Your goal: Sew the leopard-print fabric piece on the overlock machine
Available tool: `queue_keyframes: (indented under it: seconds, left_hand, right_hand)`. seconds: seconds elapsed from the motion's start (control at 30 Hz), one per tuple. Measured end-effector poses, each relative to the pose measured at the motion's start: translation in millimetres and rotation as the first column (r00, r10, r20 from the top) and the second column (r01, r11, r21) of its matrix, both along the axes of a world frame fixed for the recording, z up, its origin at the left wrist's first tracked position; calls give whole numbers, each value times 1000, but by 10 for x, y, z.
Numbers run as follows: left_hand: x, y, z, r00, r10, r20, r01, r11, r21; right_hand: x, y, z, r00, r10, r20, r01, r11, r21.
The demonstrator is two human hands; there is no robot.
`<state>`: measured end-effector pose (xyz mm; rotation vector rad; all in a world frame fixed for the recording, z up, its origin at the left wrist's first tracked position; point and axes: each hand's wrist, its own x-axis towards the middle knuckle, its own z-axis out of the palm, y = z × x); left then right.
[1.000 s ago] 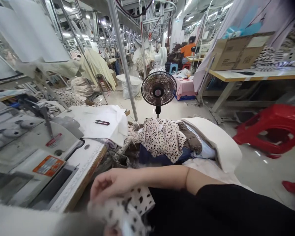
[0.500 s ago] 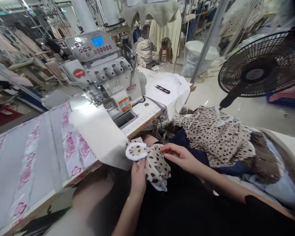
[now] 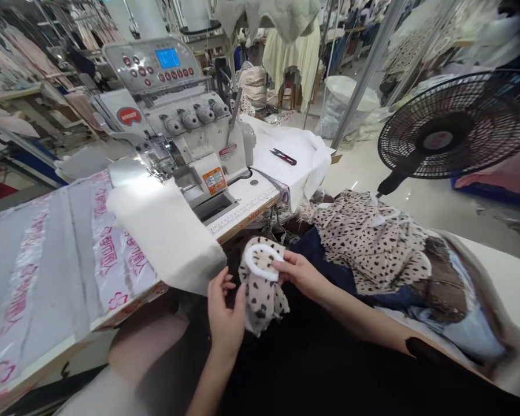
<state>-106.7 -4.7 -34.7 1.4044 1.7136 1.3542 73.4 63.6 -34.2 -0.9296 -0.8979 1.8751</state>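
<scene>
While holding the left hand [image 3: 225, 323] open just beside the spotted cloth [image 3: 255, 297], over the black clothes [image 3: 294, 364], pinching the white ring [image 3: 248, 261] on its right side with the right hand [image 3: 303, 277], going softly, not tugging, to avoid stretching it.

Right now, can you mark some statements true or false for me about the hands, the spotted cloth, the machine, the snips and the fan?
1. The right hand pinches the spotted cloth. True.
2. The left hand grips the snips. False: that hand is open, and the snips lie on white cloth beside the machine.
3. The machine's screen is lit blue. True.
4. The fan is left of the machine. False: it is to the right.
5. The spotted cloth has a white oval trim. True.
</scene>
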Motion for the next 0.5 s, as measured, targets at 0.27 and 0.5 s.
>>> queue_keyframes:
  seconds: [0.27,0.5]
  left_hand:
    - [206,-359,-298,538,-303,786,747,605,-278]
    - [499,-200,-260,-75,22,997,784,619,46]
  right_hand:
    - [205,13,-95,926,-240,-292,205,968,-147]
    - [198,-66,123,896,-234,-379,159,963,-219]
